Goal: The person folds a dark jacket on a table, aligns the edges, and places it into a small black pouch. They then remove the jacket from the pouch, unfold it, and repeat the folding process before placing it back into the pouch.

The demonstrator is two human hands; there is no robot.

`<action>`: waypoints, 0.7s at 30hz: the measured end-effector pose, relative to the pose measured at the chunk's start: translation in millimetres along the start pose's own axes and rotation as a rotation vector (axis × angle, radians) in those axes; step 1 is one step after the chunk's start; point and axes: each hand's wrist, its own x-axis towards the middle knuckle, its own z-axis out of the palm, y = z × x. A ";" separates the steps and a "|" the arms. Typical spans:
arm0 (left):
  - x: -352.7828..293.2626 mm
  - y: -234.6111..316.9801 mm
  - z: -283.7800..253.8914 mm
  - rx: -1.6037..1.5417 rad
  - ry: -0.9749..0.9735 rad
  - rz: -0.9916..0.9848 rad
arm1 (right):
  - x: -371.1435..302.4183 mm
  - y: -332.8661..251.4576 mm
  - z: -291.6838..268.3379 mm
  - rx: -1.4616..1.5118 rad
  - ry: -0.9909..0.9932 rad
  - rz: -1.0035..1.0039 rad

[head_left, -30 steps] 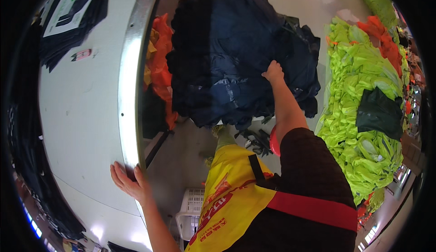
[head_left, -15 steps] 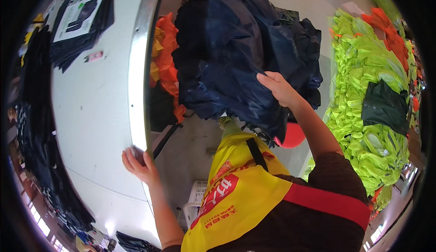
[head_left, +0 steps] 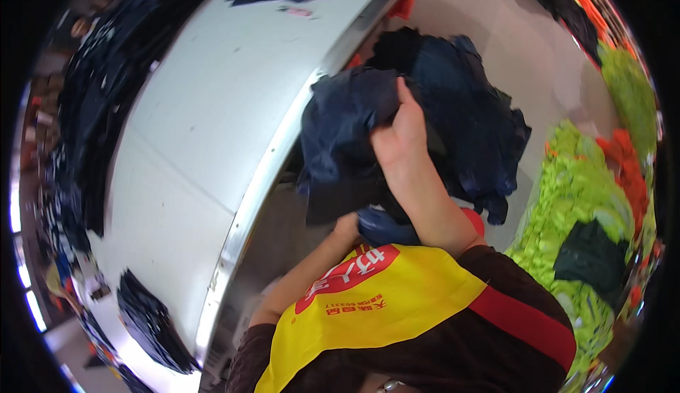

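Two hands (head_left: 406, 125) (head_left: 346, 227) touch navy cloth (head_left: 343, 113) — right fingers (head_left: 402, 93) pinching, left unclear — beside table edge (head_left: 273, 151).

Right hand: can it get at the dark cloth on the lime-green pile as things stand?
Probably not straight away: the right hand looks busy gripping navy cloth. Otherwise the way seems free: the dark cloth lies uncovered on the lime-green pile, off to the person's right.

Your apron (head_left: 425, 294) is bright yellow with a red-and-white patch (head_left: 341, 280) and a red strap (head_left: 528, 328); your top (head_left: 506, 272) is dark brown. Before you, the fabric (head_left: 343, 117) is dark navy, the counter (head_left: 191, 138) white, the garment heap (head_left: 577, 198) lime yellow.
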 end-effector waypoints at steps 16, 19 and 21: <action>-373.4 71.9 -283.8 -0.211 1.143 0.801 | -66.0 96.8 -26.8 -1.875 -1.572 0.184; -441.6 64.9 -291.4 -0.044 1.301 0.835 | -116.0 188.9 -61.7 -1.659 -1.957 -0.359; -477.5 71.1 -290.6 0.070 1.369 0.865 | -130.3 215.2 -82.7 -1.648 -1.919 -0.225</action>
